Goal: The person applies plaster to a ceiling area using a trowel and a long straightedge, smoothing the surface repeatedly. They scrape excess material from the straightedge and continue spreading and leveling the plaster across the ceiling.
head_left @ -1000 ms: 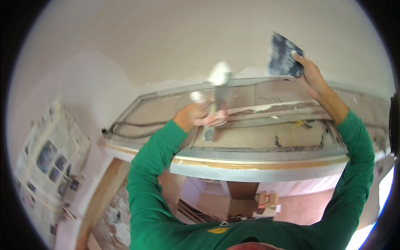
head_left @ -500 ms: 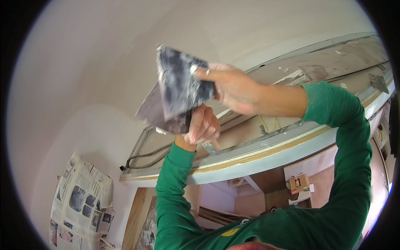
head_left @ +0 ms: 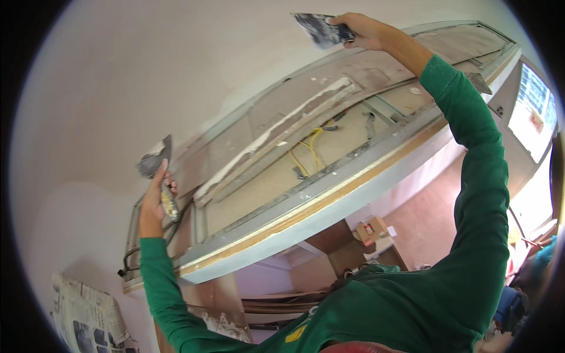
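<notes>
My right hand (head_left: 366, 30) reaches up to the far upper part of the view, its fingers closed on a wide, flat putty scraper (head_left: 321, 28) with a dark, white-smeared blade. The blade lies over the pale plastered surface; whether it touches cannot be told. At the left, my left hand (head_left: 156, 191) is wrapped round the handle of a putty knife (head_left: 154, 161). Grey putty coats that knife's blade, and its worn handle shows yellow marks below the fingers. The two hands are far apart, both above the long ledge.
Across the middle runs a long metal-framed ledge (head_left: 329, 203) holding a whitish strip (head_left: 276, 138), yellow wires (head_left: 315, 147) and, at its right end, another flat blade (head_left: 478, 82). A dark cable (head_left: 128, 254) loops at the left end. Newspaper (head_left: 88, 317) hangs lower left; a cardboard box (head_left: 372, 230) sits below.
My hands were together, one blade over the other; now they are apart. The right hand has moved up and right with its scraper, the left hand left with its knife. The view has shifted.
</notes>
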Demonstrator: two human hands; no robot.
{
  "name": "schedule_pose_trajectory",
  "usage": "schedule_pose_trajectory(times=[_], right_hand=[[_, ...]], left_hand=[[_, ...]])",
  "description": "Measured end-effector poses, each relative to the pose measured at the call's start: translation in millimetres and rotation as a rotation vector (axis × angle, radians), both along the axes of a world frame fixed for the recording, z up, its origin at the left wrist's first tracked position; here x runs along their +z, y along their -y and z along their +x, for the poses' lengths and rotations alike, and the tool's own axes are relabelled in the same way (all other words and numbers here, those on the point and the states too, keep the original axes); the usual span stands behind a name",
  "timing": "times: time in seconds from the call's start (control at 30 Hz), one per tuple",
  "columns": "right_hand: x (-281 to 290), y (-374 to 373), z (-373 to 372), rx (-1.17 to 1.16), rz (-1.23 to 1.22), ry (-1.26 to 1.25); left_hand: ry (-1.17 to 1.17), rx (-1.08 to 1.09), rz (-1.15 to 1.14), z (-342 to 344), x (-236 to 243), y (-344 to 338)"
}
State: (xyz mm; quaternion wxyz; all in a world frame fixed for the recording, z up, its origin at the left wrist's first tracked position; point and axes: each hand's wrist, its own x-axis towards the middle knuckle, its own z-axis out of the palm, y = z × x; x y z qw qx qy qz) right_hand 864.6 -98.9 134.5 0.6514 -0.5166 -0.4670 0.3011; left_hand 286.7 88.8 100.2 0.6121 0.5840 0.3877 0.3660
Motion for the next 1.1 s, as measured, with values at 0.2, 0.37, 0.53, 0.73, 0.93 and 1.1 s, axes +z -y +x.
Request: schedule_pose_trajectory(times=[0.2,0.37,0.53,0.73,0.93,1.1], right_hand=[[-60.3,21.4,40.4,-0.13,-0.156,-0.131],[-87.7,9.8,52.9,-0.149,-0.31,0.058],[-106.6,17.4,101.7,-0.128,-0.243,0.165],[-77.7,21.9,52.1,-0.215,-0.296,-0.046],[-79.3,24.4,64.1,-0.187,-0.255,-0.132],[-78.0,26.7,81.7,-0.188,-0.244,0.018]], left_hand=[[-0.364,0.165,0.11,-13.4,-16.1,15.4],[-0.454,0.1,0.078,-32.0,-35.0,18.7],[-0.425,0.041,0.065,-29.3,-50.2,-2.7],[-0.414,0.043,0.034,-33.3,-46.1,10.4],[-0.45,0.0,0.056,-27.9,-52.4,-1.6],[-0.378,0.065,0.039,-23.8,-54.5,2.9]])
